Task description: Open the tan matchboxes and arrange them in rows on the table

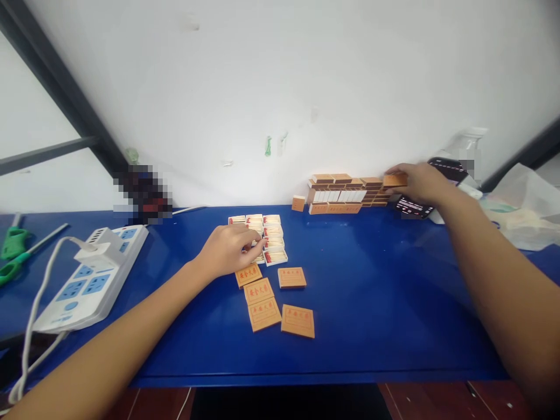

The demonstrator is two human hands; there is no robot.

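My right hand (pixel 420 182) reaches to the back of the table. Its thumb and fingers are closed around a matchbox (pixel 395 180) at the right end of the stacked matchboxes (pixel 335 207), which stand against the wall. My left hand (pixel 228 248) is over the rows of open matchbox trays (pixel 275 257), filled with red-tipped matches. Its fingers are bent together near the middle trays, and whatever they hold is hidden. Several matchbox sleeves with red print, such as one sleeve (pixel 298 321), lie flat in front of the trays. One small matchbox (pixel 298 203) stands apart, left of the stack.
On the left are a white power strip (pixel 98 286) with a plugged-in charger (pixel 100 255) and green-handled tools (pixel 15 245). A phone (pixel 413 207) leans behind my right hand. A clear plastic bag (pixel 520 213) lies at the right. The blue table (pixel 371 303) meets a white wall.
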